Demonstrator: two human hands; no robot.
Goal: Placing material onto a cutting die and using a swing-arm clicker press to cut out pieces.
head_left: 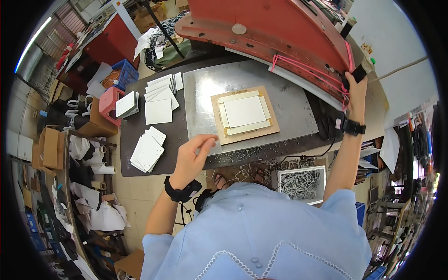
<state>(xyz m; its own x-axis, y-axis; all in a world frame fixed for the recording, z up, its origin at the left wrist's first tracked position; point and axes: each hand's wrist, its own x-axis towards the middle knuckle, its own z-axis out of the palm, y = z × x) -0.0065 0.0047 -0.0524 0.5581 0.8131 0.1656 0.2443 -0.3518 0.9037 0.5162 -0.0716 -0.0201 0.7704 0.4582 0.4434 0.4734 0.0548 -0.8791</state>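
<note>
My left hand (195, 153) hovers by the front edge of the metal plate (303, 123), fingers curled toward the thumb; whether anything small is in them I cannot make out. My right hand (356, 93) grips a black handle (359, 73) on the red press (261, 25), whose raised part has pink cords (303, 70). A wooden die board (219, 112) with cream strips lies on the plate, a white card (243, 111) on it. Loose piles of white cards (158, 112) (147, 150) and a neater stack (126, 105) lie on the dark table (133, 170) at left.
A blue crate (126, 74) and pink stool (109, 100) stand beyond the table's left end. Below the front edge is a white bin (301, 184) of offcuts, with more scraps on the floor. Shelves (88, 186) with rolls and boxes line the left; a white panel (392, 51) stands at right.
</note>
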